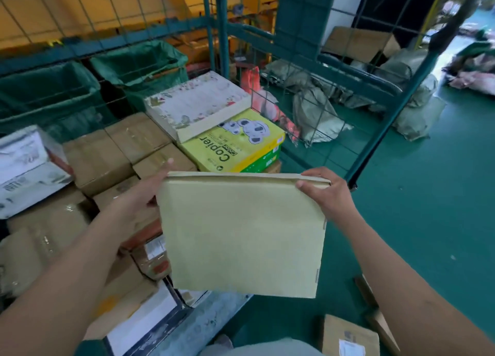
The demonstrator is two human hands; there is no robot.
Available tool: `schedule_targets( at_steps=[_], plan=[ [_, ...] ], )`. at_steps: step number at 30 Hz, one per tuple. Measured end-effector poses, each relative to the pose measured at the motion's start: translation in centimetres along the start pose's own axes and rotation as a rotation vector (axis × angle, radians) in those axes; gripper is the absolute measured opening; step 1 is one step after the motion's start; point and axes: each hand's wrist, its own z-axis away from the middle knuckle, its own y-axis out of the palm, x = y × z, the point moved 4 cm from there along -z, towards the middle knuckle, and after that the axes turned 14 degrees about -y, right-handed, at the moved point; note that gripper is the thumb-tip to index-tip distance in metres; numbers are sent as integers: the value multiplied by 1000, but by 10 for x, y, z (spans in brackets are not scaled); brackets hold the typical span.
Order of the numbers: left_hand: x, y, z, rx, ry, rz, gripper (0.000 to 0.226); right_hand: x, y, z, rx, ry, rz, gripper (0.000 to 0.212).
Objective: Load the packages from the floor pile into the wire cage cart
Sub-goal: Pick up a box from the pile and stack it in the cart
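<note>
**Two hands, one flat envelope, cart stack off to the left**

Two hands hold a single flat parcel at the cart's open side. Starting at the left, the cart (214,47) is already well filled: a white printed box (26,162) sits at the far left edge, brown cartons (107,154) run across the middle, and a yellow copier-paper box (241,144) stands at the right end of the stack with a floral flat box (198,101) lying on top of it.

Next comes the left hand (144,195). It reaches along the envelope's left edge, its fingers behind the upper left corner; how tightly they close I cannot tell, since the envelope hides them. The envelope (241,235) itself is a pale padded mailer, held up in the air, nearly face-on, its long sealed edge running left to right along the top. It hangs just in front of the copier-paper box and above the cart's near edge, partly over the green floor (415,195).

At the right, the right hand (324,192) pinches the upper right corner, thumb on the near face, fingers curled over the top edge.

What the placement turns on, as I judge it: the stack lies ahead and to the left of the grip, so the envelope wants to travel leftward and tip flat, and the left hand is the nearer one to guide it down. A brown parcel (348,337) waits on the floor at lower right.
</note>
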Motion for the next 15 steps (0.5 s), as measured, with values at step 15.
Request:
schedule_targets(
  at_steps=[15],
  plan=[
    [-55,68,30,-321,246,343,78,-30,-52,-138,109,89,-248,21]
  ],
)
